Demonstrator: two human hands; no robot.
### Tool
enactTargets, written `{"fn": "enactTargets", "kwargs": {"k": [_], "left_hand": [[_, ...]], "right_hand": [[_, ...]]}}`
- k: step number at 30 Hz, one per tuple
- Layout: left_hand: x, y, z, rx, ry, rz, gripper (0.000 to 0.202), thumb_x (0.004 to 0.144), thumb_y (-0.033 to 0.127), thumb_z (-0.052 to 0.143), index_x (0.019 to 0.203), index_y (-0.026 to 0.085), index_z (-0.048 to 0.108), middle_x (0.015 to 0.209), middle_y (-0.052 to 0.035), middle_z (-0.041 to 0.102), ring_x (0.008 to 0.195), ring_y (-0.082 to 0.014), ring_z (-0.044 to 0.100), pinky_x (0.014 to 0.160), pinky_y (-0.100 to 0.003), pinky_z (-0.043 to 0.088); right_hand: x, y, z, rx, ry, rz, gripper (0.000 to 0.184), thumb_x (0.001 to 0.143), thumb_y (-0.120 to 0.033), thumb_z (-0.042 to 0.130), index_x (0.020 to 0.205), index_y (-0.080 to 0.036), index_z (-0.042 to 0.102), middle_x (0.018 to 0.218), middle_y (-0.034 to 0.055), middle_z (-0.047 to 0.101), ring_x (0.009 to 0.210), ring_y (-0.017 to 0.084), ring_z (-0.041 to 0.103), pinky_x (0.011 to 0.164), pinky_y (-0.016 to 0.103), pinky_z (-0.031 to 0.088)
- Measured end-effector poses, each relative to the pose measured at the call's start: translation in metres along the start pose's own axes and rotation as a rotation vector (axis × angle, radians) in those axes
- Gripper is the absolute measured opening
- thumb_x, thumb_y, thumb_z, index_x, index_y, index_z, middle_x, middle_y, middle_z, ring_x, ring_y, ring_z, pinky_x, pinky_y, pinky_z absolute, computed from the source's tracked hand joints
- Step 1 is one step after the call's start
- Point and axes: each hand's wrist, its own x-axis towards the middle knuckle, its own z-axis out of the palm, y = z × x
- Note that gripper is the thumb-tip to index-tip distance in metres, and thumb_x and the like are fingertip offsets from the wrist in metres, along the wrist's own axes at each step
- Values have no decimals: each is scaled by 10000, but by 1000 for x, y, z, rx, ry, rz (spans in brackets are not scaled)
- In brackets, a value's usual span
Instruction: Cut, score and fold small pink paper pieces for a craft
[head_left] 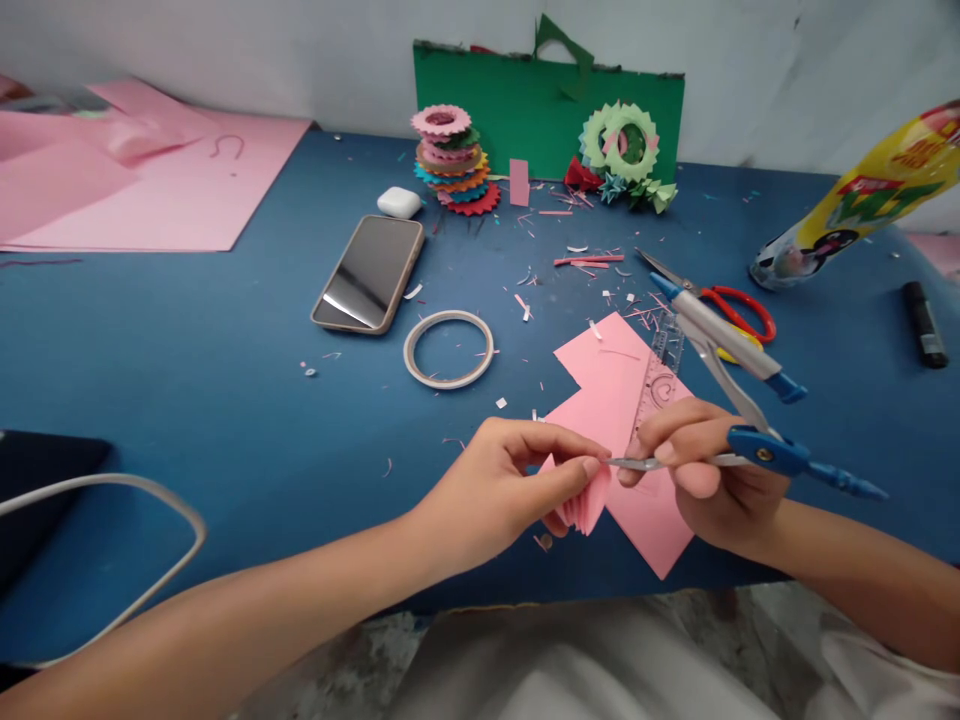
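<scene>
My left hand (517,480) pinches a small stack of folded pink paper (586,505) between thumb and fingers. My right hand (709,470) is closed round one leg of a blue and grey drawing compass (780,450). The compass's thin metal point meets the upper edge of the folded paper at my left fingertips; whether it pierces the paper I cannot tell. The other leg, which carries a blue and white pen, swings up and away. Under my hands lie a flat pink paper sheet (660,540) and a clear plastic ruler (652,385).
Around my hands are red-handled scissors (739,310), a tape roll (448,350), a phone (371,275), a white earbud case (399,203) and paper scraps. Behind stand stacked paper rings (454,160) and a green board (517,110). A yellow bottle (862,200) and black marker (924,325) are right.
</scene>
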Motion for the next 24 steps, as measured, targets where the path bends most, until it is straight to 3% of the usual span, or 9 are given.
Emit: {"fn": "enactTargets", "kwargs": {"k": [9, 12, 17, 24], "left_hand": [[1, 4, -1, 42, 78, 113, 92, 777, 238, 628, 785, 158, 671, 591, 24, 615, 504, -75, 559, 495, -166, 507], [3, 4, -3, 41, 82, 122, 104, 792, 258, 619, 778, 158, 643, 591, 22, 615, 518, -82, 567, 500, -173, 506], [4, 4, -5, 16, 84, 106, 158, 795, 300, 635, 763, 151, 593, 615, 14, 619, 533, -84, 577, 498, -176, 506], [5, 4, -7, -50, 37, 49, 220, 790, 361, 640, 785, 153, 571, 727, -19, 631, 663, -131, 618, 487, -184, 508]], "right_hand": [[9, -14, -9, -50, 120, 175, 203, 921, -301, 469, 752, -209, 535, 649, 1, 602, 528, 116, 581, 448, 243, 472], [12, -16, -10, -120, 6, 357, 158, 874, -258, 555, 731, -206, 513, 589, -33, 578, 469, 85, 540, 432, 210, 428], [10, -9, 0, -191, -182, 560, 303, 699, -239, 735, 682, -201, 434, 571, -53, 566, 438, 58, 475, 415, 183, 375], [6, -7, 3, -53, -217, 685, 270, 816, -275, 601, 699, -206, 368, 589, -56, 533, 412, 52, 482, 404, 187, 366]]}}
